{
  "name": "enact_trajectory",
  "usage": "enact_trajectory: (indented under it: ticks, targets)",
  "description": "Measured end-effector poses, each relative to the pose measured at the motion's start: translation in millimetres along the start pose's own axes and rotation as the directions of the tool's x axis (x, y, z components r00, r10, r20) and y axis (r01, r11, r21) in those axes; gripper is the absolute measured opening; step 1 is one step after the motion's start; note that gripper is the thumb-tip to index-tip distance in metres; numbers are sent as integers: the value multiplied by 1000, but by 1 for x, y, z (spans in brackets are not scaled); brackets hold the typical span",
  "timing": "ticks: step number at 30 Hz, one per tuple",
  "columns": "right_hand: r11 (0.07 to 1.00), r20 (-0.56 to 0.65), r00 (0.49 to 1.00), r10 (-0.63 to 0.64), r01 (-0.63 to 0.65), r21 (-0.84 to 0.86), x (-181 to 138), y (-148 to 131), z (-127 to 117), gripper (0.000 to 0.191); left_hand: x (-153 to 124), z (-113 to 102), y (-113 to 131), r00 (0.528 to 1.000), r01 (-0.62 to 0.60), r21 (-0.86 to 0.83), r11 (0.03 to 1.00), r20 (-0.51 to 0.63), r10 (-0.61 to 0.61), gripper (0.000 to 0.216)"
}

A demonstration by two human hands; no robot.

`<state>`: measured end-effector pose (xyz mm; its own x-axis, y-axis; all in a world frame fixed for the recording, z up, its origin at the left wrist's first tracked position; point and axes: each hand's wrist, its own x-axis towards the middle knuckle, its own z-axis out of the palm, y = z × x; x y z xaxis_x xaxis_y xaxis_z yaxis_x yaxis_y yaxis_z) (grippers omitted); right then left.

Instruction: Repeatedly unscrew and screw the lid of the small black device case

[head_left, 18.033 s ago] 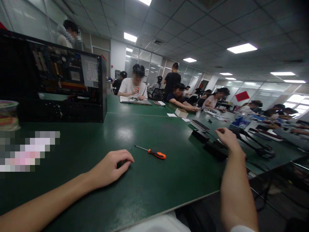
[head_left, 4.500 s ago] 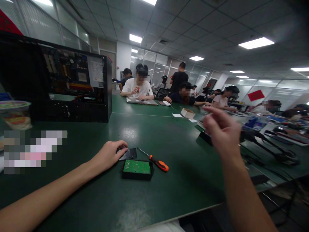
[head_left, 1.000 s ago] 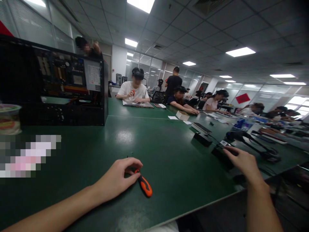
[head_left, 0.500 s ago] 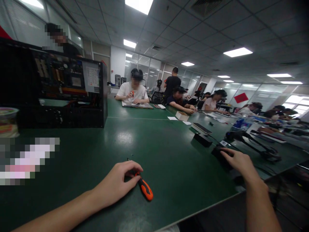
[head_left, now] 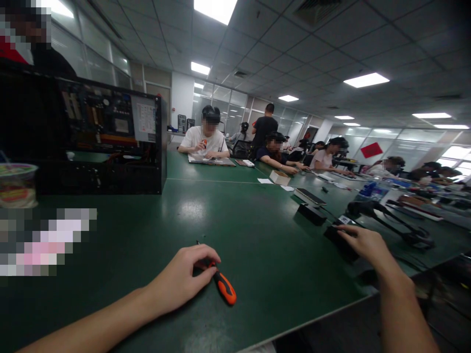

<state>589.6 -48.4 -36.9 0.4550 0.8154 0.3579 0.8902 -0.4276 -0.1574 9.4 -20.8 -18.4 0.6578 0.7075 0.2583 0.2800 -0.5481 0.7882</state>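
A screwdriver (head_left: 225, 288) with an orange and black handle lies on the green table, its tip pointing away from me. My left hand (head_left: 189, 272) rests on the tabletop, thumb and fingers closed around the screwdriver's front part, so most of the shaft is hidden. Over at the right, the fingers of my right hand (head_left: 362, 245) are closed on the edge of a black box-like object (head_left: 337, 241), partly covered by the hand. Just beyond it sits another black block (head_left: 311, 214).
An opened computer case (head_left: 117, 142) stands at the left, with a plastic cup (head_left: 17, 186) in front. A black headset-like frame (head_left: 386, 220) and cables lie at the right. A notebook (head_left: 310, 196) and small box (head_left: 279, 177) are farther back. Several people sit around.
The view has shifted slightly, so things appear a little to the right. The person behind the computer case has moved left. Both my hands keep their places.
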Motion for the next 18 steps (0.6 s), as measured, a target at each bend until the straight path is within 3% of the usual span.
enact_trajectory:
  ticks: [8, 18]
  targets:
    - [993, -23, 995, -101, 102, 52, -3, 1, 8, 62, 0, 2, -4, 998, -62, 14, 998, 3, 62, 17]
    - [994, -83, 992, -99, 103, 45, -5, -4, 20, 48, 0, 1, -3, 997, -78, 35, 996, -2, 78, 18]
